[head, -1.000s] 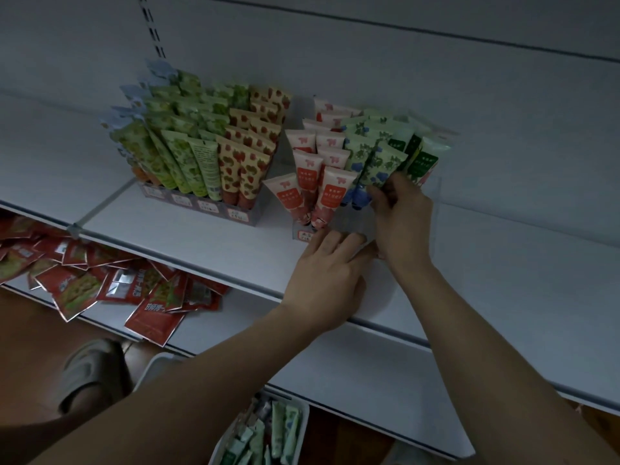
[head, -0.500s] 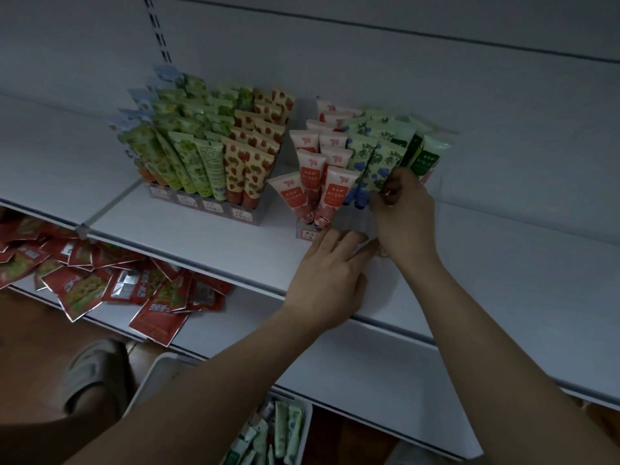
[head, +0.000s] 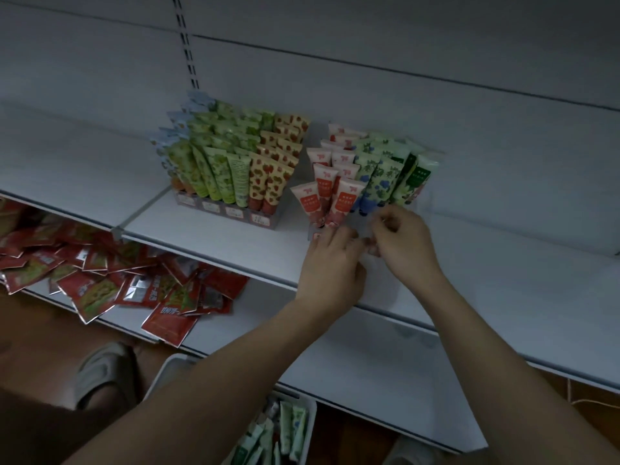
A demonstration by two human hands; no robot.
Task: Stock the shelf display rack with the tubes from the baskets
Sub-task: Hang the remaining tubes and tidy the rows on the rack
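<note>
The left hand (head: 330, 266) is laid open against the clear rack (head: 424, 203); the right hand's (head: 404, 243) fingers are curled, its grip unclear.

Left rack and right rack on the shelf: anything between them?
Head view: bare white shelf between the left rack and right rack; top tubes nearly meet.

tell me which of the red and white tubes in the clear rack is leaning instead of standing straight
The front-left red and white tube, at the rack's outer left edge: it tilts leftward, while the other red and white tubes behind and beside it stand nearly upright.
</note>
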